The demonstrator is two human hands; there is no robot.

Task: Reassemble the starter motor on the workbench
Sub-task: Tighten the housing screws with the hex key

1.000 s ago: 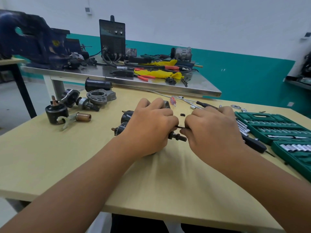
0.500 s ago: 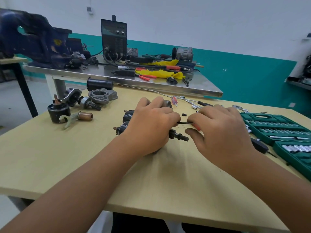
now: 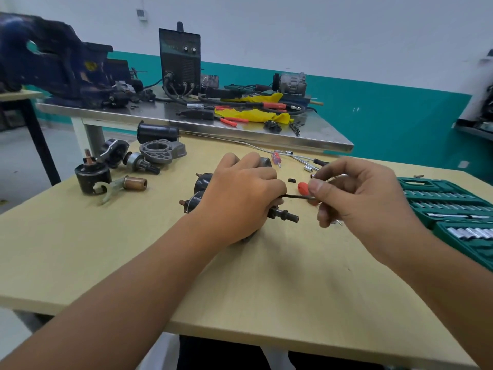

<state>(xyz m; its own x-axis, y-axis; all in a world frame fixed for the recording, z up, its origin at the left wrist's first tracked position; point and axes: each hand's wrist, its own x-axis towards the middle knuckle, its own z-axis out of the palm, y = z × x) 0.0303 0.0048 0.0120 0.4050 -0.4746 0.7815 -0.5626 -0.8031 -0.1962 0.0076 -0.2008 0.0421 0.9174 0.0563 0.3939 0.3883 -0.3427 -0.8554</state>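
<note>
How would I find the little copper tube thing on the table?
Start at the yellow wooden table and look to its far left, where a fat black cylinder stands. Lying just right of it is the copper tube, on a pale metal fork. It is the only shiny brown part among black and grey ones.

left hands (image 3: 240,198) on motor body (image 3: 198,193), right hands (image 3: 357,198) pinching thin rod (image 3: 296,196)

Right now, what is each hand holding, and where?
The left hand grips the starter motor body around its middle; the right hand pinches the thin dark rod at its end.
</note>
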